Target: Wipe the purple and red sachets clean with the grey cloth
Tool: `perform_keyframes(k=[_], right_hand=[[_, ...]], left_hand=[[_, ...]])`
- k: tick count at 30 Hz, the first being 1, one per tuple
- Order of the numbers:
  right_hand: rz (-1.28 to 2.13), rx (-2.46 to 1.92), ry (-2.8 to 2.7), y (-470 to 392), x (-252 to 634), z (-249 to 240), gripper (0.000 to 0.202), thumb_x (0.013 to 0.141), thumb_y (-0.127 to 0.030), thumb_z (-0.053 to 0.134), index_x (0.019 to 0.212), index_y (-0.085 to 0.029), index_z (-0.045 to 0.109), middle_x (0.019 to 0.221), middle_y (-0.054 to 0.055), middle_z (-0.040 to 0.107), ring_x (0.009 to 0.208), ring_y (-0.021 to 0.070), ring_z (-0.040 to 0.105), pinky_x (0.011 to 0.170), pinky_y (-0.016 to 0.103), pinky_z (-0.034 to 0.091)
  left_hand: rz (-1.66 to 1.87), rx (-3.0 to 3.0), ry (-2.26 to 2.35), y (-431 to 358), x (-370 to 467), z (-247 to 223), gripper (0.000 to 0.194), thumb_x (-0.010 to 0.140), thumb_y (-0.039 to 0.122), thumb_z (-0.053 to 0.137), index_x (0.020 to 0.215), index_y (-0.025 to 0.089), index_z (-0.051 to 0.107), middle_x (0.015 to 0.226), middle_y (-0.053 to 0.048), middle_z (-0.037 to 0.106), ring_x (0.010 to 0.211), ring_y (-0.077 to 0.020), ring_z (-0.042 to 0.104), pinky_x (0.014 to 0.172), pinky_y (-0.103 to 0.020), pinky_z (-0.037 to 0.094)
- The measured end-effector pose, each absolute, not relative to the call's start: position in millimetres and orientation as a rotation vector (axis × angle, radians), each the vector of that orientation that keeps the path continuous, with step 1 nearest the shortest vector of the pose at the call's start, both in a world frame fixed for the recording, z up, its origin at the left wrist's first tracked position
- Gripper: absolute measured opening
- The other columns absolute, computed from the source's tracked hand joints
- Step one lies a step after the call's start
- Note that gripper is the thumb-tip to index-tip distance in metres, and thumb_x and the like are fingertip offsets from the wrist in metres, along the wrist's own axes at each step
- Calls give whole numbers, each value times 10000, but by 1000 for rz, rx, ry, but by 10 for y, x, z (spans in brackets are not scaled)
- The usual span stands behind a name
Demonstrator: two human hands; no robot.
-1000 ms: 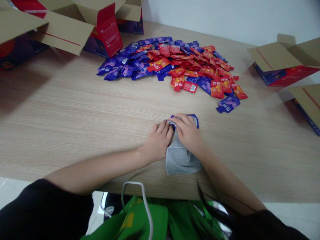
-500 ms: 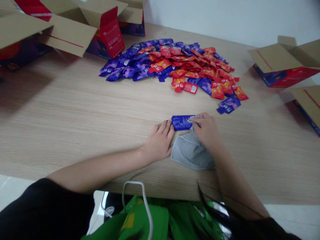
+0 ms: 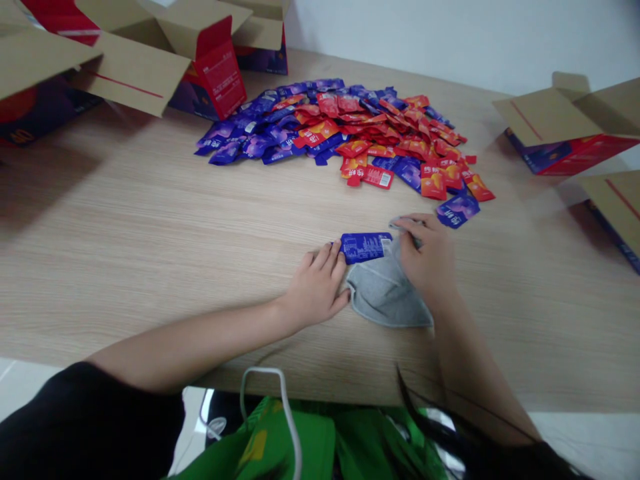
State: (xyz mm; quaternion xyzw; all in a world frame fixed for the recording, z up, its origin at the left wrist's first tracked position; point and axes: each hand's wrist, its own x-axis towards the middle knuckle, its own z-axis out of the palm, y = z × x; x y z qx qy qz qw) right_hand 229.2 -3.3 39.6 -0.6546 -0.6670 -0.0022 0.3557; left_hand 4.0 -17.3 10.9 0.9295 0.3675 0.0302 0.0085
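Note:
A blue packet [image 3: 364, 247] lies flat on the wooden table [image 3: 150, 247], its printed back and barcode facing up. My left hand [image 3: 317, 287] rests spread on the table, fingertips on the packet's left end. Just right of the packet, my right hand [image 3: 427, 257] pinches a grey cloth [image 3: 387, 293], which hangs loosely down over the table toward me. Behind both hands is a broad pile of blue packets [image 3: 260, 133] and red-orange packets [image 3: 380, 127]. One blue packet [image 3: 457, 209] lies at the pile's near right edge.
Open cardboard boxes [image 3: 135, 67] stand at the back left. Another open box [image 3: 575, 130] is at the right, with part of one more [image 3: 617, 207] nearer me. A white wall [image 3: 450, 40] rises behind the table. A white cable [image 3: 287, 400] hangs in front of me.
My right hand has moved right with the cloth, off the packet's right end, and the barcode now shows. My left hand has stayed on the packet.

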Motion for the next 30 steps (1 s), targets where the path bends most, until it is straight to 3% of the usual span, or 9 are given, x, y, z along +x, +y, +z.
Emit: perform_keyframes(k=[4, 10, 30], right_hand=[[160, -1527, -1934, -135, 1934, 323, 375, 897, -122, 428, 1077, -249, 731, 1181, 101, 610, 1133, 246, 544, 995, 442, 445], [234, -1583, -2214, -176, 1801, 143, 368, 895, -144, 460, 1108, -237, 746, 1186, 118, 599, 1085, 280, 500, 974, 471, 448], [275, -1934, -1920, -66, 2439, 221, 330, 680, -58, 502, 739, -219, 784, 923, 107, 661, 904, 258, 615, 890, 487, 482]], left_hand=[[101, 2909, 1146, -173, 44, 119, 668, 946, 484, 413, 1402, -3, 439, 1531, -276, 359, 1396, -387, 352, 1032, -481, 352], [92, 2907, 1154, -172, 50, 112, 653, 936, 493, 429, 1382, 17, 466, 1528, -263, 372, 1403, -379, 340, 1036, -471, 350], [80, 2909, 1154, -171, 47, 122, 672, 956, 491, 403, 1425, 10, 411, 1552, -269, 325, 1402, -377, 348, 1029, -477, 356]])
